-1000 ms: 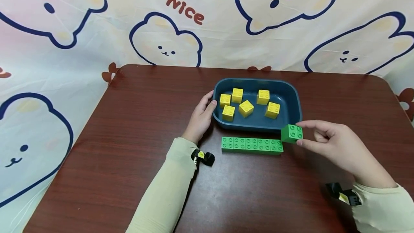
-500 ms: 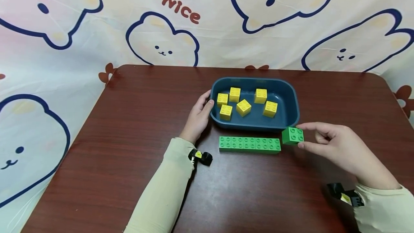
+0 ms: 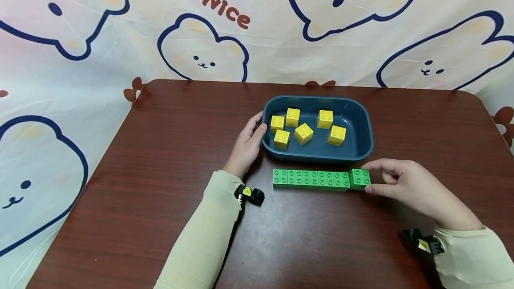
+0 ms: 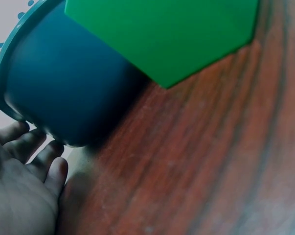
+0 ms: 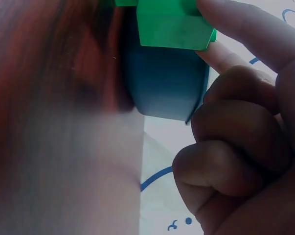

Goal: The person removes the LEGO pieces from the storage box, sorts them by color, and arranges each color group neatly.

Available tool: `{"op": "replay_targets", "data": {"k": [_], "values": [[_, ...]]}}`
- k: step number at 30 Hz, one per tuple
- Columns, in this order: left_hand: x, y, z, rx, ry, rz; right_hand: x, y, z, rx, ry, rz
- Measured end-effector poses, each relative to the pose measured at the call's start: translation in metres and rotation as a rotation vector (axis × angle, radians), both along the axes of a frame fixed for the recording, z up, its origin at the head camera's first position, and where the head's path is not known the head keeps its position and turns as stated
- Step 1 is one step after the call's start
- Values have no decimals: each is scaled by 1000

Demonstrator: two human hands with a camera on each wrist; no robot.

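My right hand (image 3: pixel 417 191) pinches a green toy building block (image 3: pixel 359 179) between thumb and index finger. That block sits at the right end of a row of green blocks (image 3: pixel 311 179), standing slightly higher than them. In the right wrist view the other fingers (image 5: pixel 235 122) are curled below the held green block (image 5: pixel 174 29). At the left end of a dark blue tray (image 3: pixel 317 158), my left hand (image 3: pixel 246 146) grips the side, thumb near the rim. The left wrist view has its fingers (image 4: pixel 52 154) against the tray wall (image 4: pixel 64 73).
Several yellow blocks (image 3: pixel 303 134) lie loose inside the tray, mostly in its left and middle parts. Brown wood-grained table (image 3: pixel 180 146) surrounds the tray and the row. Behind the table hangs a cloth (image 3: pixel 281 57) printed with cartoon bears.
My right hand has brought the green block down and left, from beside the tray's front right corner to the row's right end. My left hand keeps its grip on the tray.
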State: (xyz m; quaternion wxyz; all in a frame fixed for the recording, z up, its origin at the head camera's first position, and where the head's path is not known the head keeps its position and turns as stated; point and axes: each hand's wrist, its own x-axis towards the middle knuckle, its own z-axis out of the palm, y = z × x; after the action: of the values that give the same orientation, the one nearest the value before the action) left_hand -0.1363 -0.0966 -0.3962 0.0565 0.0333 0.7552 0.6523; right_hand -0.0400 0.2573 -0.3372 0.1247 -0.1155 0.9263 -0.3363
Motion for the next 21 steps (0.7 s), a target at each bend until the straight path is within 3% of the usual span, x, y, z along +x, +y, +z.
{"op": "replay_targets", "data": {"k": [21], "values": [[0, 0, 0, 2, 12, -4, -5, 0, -12, -1, -66, 31]]}}
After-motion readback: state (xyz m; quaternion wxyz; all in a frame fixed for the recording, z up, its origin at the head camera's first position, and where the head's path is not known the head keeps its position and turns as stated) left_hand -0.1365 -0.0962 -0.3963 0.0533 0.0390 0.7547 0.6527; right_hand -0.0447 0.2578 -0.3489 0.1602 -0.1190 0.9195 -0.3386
